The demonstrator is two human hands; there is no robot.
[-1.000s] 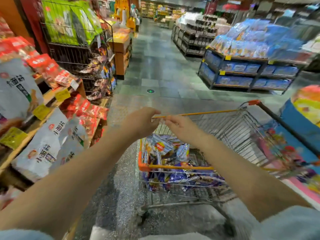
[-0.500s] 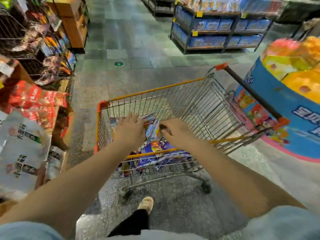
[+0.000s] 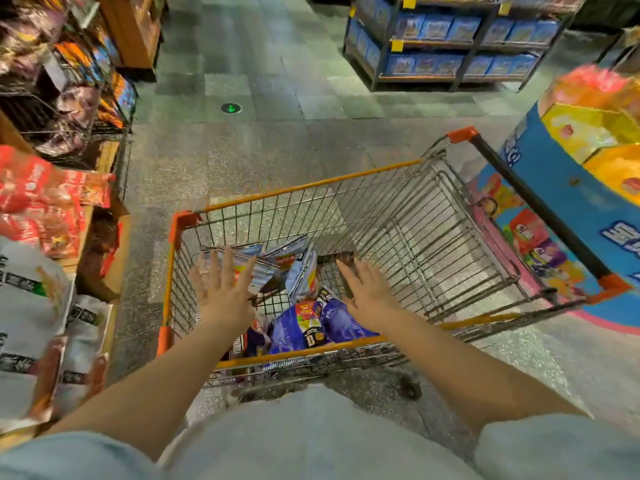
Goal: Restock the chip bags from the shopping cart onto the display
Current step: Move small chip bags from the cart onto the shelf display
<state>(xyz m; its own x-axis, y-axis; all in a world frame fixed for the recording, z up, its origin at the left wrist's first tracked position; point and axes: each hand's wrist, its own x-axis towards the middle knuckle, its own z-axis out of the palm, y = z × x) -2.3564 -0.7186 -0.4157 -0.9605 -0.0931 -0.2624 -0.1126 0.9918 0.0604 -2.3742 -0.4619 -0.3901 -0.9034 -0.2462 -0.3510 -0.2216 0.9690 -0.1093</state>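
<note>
Cart [image 3: 346,188] in the aisle, shelves to the left, a round stand to the right.

Chip bags [image 3: 298,327] lie heaped in the cart's near left end; its right part looks bare. Left hand [image 3: 225,292] and right hand [image 3: 367,292] hover spread over the bags, perhaps touching them. A shelf [image 3: 450,46] stands beyond, across the floor [image 3: 277,140].

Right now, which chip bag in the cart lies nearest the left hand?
The pale striped chip bag under the left hand; the dark blue bags lie lower, nearer the cart's orange rim.
</note>
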